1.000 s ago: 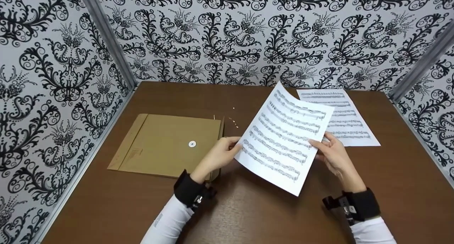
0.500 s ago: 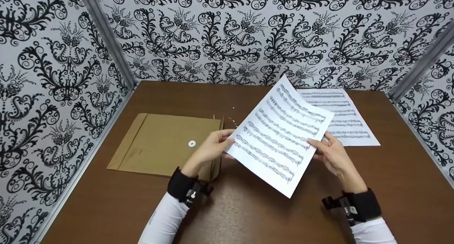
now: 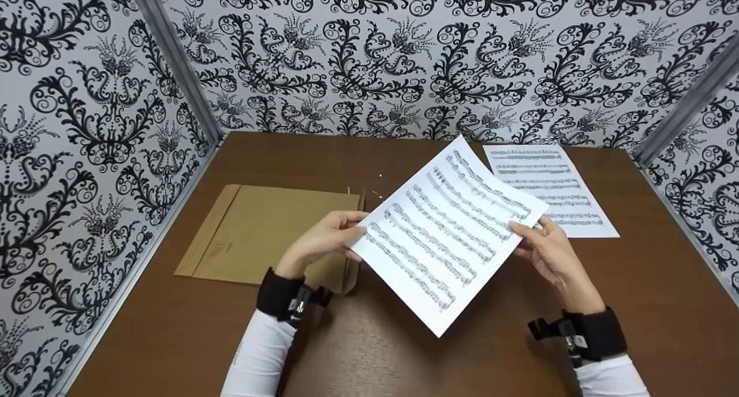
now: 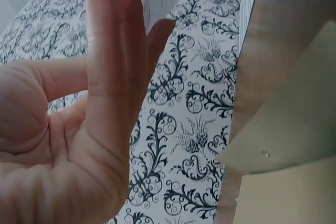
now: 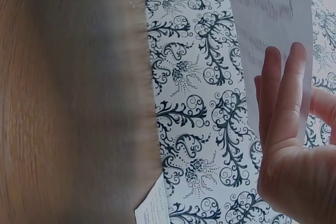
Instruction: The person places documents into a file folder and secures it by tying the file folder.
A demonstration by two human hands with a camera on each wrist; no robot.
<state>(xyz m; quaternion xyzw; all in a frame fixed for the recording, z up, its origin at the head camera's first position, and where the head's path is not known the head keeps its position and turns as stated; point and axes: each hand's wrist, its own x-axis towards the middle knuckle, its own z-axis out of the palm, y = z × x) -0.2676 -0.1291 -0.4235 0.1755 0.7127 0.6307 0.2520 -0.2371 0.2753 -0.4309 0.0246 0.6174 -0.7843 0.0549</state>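
A white page of sheet music (image 3: 444, 235) is held up over the table, tilted and slightly bowed, its printed side facing me. My left hand (image 3: 329, 238) pinches its left corner between thumb and fingers. At the right edge, my right hand (image 3: 545, 250) pinches it with the thumb on the front and the fingers behind. The right wrist view shows those fingers (image 5: 286, 93) lying along the back of the page (image 5: 262, 19). In the left wrist view, the left hand (image 4: 105, 87) has the page at its fingertips, near the top.
A brown envelope (image 3: 271, 229) with a round white button lies on the left of the wooden table (image 3: 375, 351). Another printed music sheet (image 3: 571, 192) lies at the back right. Small pale bits (image 3: 378, 195) are scattered behind the envelope. Patterned walls (image 3: 381, 56) border the table.
My left hand has moved left and slightly up, turning the page so its lower corner swings left. My right hand stays at the right edge, having shifted slightly right. Envelope and second sheet are unmoved.
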